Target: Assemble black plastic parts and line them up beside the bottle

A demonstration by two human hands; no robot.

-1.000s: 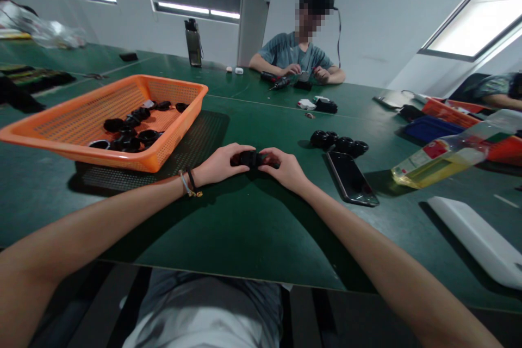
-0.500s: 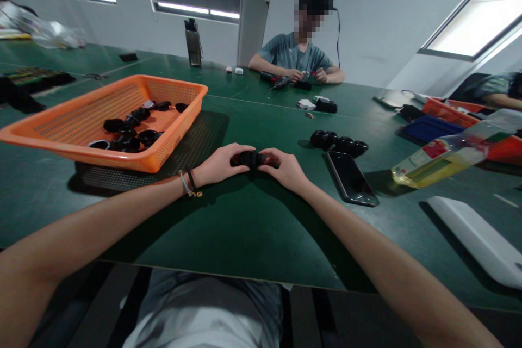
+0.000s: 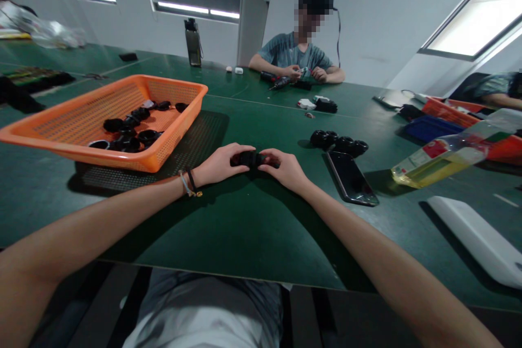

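Both hands meet over the middle of the green table [image 3: 253, 244], gripping one small black rounded part [image 3: 252, 160]. My left hand [image 3: 222, 164] is closed on its left side, thumb in front and fingers behind. From the right, my right hand [image 3: 285, 168] pinches the other end. The part's exact kind is too dark to make out, and fingers cover some of it. Left of my hands stands an orange mesh basket [image 3: 179, 144] with several glossy black parts [image 3: 128, 136] in it. More black round parts [image 3: 338, 142] lie in a row beyond my right hand.
A phone [image 3: 351, 178] lies right of my right hand. Farther right are a tilted-looking bottle of yellow liquid [image 3: 440, 163] and a white oblong object [image 3: 477, 236]. Across the table a person [image 3: 302, 60] handles small items near a power drill [image 3: 279, 81]. A dark bottle [image 3: 193, 43] stands behind.
My hands and the black part stay almost exactly where they were. Across the table, the other person's hands have shifted slightly, with the small item they hold turned.
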